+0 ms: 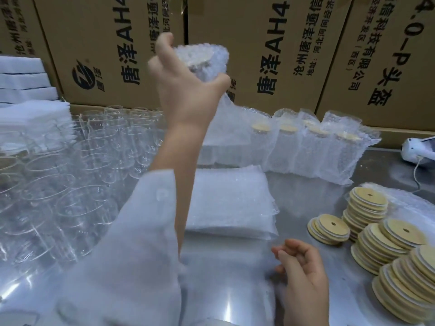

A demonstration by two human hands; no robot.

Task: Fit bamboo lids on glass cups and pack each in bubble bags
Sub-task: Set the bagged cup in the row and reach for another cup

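My left hand (186,90) is stretched far forward and grips a bubble-bagged cup (207,61), held up in the air in front of the cartons. A row of packed cups (306,147) with bamboo lids showing through the bags stands at the back of the table. My right hand (303,269) hovers low near the front with fingers loosely curled and nothing in it. A stack of flat bubble bags (230,203) lies in the middle. Bamboo lids (388,241) sit in leaning piles at the right. Several bare glass cups (70,175) crowd the left.
Big printed cartons (270,55) wall off the back. White foam sheets (21,76) are stacked at the far left. A white device with a cord (416,149) lies at the right edge. The metal table (306,196) shows between the bags and lids.
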